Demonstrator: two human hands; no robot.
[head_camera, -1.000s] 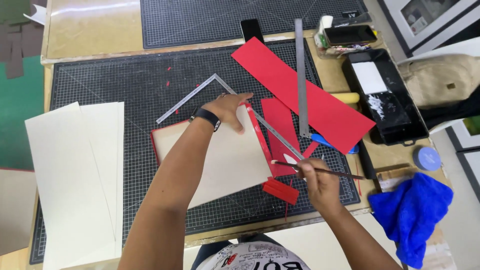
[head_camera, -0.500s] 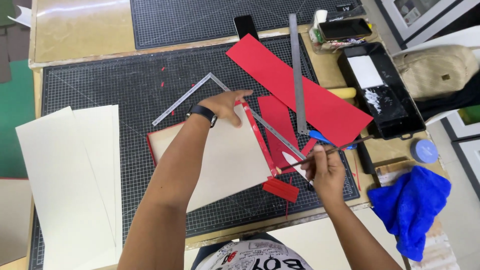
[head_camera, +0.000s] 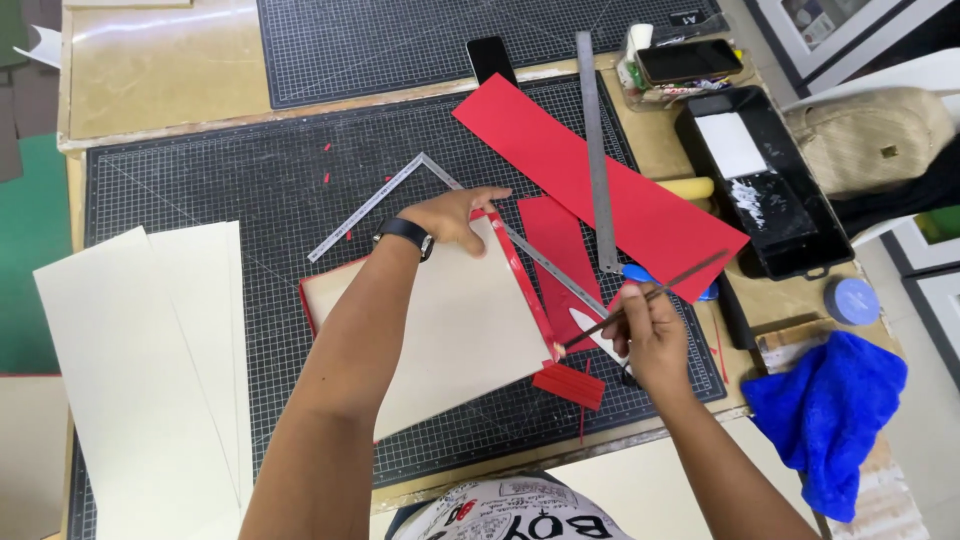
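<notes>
Wrapping a beige board (head_camera: 450, 320) in red paper on the cutting mat's (head_camera: 200, 180) near right part: right edge looks folded, corner tucking underway, left hand (head_camera: 462, 215) pressing flat on the top corner, right hand (head_camera: 650, 335) gripping a thin folding tool (head_camera: 640, 298), other edges seemingly unfinished.

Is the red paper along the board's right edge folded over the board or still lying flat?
Folded over: a narrow red strip lies atop the beige board along its right edge, the left hand pressing its top corner.
</notes>
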